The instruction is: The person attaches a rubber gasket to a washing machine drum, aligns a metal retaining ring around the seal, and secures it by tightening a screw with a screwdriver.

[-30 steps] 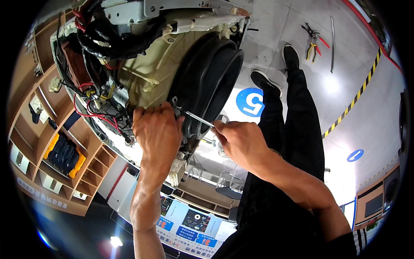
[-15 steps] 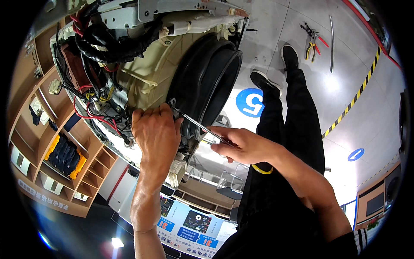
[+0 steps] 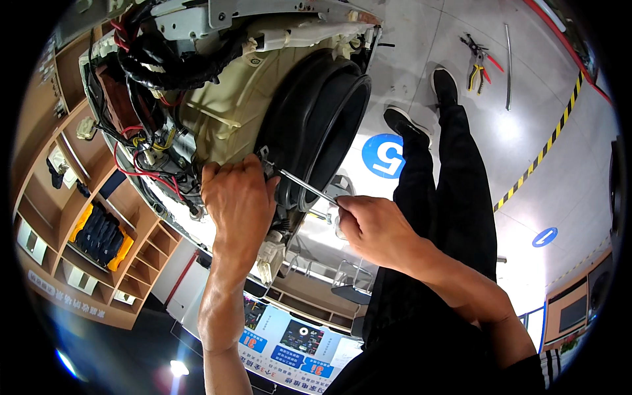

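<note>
A cream plastic washing machine tub (image 3: 220, 115) carries a black rubber door gasket (image 3: 322, 112) on its right side. My left hand (image 3: 238, 197) has its fingers curled at the seam between tub and gasket, beside a small metal clip (image 3: 265, 153); what the fingertips grip is hidden. In my right hand (image 3: 375, 227) is a screwdriver, its long metal shaft (image 3: 306, 186) slanting up and left. The shaft's tip reaches the area by the clip, close to my left fingers. The right hand covers the screwdriver's handle.
Left of the tub run red and black wires (image 3: 148, 174) and a thick black cable bundle (image 3: 171, 72). Pliers (image 3: 475, 69) and a thin metal rod (image 3: 508, 69) lie on the grey floor near my shoes (image 3: 444, 85). Wooden shelving (image 3: 85, 276) stands at the left.
My right hand has closed further round the handle, and its wrist has turned; the yellow handle end has gone from sight. More of the shaft shows. The left hand stays put.
</note>
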### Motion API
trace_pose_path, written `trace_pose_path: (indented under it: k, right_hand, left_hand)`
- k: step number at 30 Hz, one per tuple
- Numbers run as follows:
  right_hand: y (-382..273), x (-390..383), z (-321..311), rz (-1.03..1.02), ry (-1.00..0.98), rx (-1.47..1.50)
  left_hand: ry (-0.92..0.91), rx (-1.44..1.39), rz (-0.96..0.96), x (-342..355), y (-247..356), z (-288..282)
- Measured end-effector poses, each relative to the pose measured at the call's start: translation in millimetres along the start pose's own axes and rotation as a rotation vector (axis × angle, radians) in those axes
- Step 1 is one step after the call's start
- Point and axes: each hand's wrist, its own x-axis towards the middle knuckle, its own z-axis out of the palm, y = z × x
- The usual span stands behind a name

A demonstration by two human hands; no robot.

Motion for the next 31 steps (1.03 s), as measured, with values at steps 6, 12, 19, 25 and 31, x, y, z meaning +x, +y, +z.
trace_pose_path:
  k: [6,12,19,25,31]
  right_hand:
    - [0.7,-7.2,2.5,-0.11,0.012,-0.188]
    - [-0.2,-1.0,-8.3,0.117,-0.084,0.224]
    - [1.9,4.2,-13.6,0.268,-0.21,0.508]
    - [3.7,2.4,3.9,0.186,-0.127,0.387]
    - [8.6,12.0,-8.2,0.468,-0.412,0.94]
  left_hand:
    - [-0.002,0.003,0.002,1.2,0.8,-0.2]
    - [0.031,-0.023,0.009,1.5,0.2,-0.8]
    - [0.037,-0.015,0.019,1.2,-0.2,-2.1]
    - [0.05,-0.02,0.032,1.0,-0.7,-1.2]
    - [-0.001,-0.015,-0.016,1.4,0.8,-1.1]
